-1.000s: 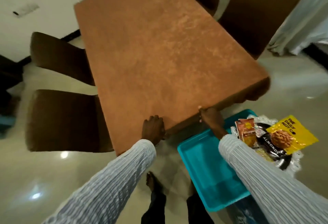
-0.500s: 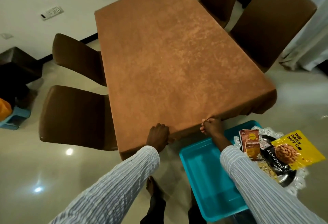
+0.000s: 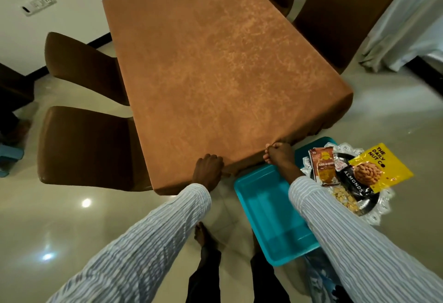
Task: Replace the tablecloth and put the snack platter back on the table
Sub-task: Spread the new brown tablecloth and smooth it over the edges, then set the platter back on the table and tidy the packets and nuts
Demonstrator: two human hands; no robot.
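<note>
Since the earlier frame both hands barely moved; only the view shifted. Left hand (image 3: 208, 167) at 6 o'clock and right hand (image 3: 279, 154) at 5 o'clock each pinched the near hem of the brown tablecloth (image 3: 215, 67), which covered the table out to 12 o'clock. Cloth looked soft, light and stretchy; best gripped at the hem and corners. Snack platter (image 3: 381, 200) sat on the floor at 4 o'clock beside a teal tray (image 3: 271, 209). Packets read "THE DAILY NUT CO" and "ALMONDS".
</note>
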